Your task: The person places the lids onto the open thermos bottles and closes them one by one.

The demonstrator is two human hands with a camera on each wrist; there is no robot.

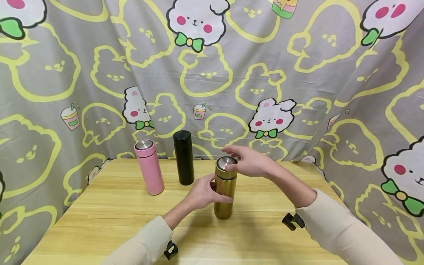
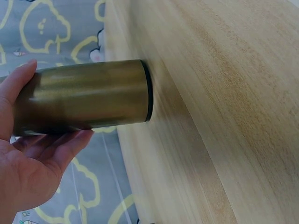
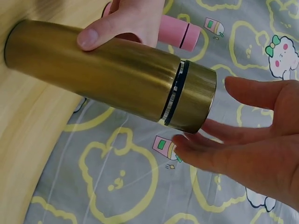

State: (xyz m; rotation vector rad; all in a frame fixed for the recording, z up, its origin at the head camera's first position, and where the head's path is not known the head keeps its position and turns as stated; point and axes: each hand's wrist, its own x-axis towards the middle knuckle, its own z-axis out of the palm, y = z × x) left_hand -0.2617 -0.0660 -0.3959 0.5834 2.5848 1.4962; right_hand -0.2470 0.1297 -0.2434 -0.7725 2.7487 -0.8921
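Observation:
A gold thermos bottle (image 1: 225, 195) stands upright on the table, its lid (image 1: 226, 167) on top with a shiny metal disc. My left hand (image 1: 202, 191) grips the bottle's body from the left, thumb across the near side; the left wrist view shows its fingers round the other side. Around the lid, my right hand (image 1: 250, 161) holds its fingers spread, with thumb and fingers on different sides. In the right wrist view, the thumb of that hand (image 3: 261, 126) is apart from the lid; whether its other fingers touch it I cannot tell. A dark band (image 3: 175, 93) separates lid and body.
To the left on the wooden table (image 1: 109, 217) stands a pink thermos bottle (image 1: 150, 173) with a metal-topped lid. A black thermos bottle (image 1: 184, 162) stands between it and the gold one, further back. A patterned grey curtain (image 1: 218, 92) hangs behind the table.

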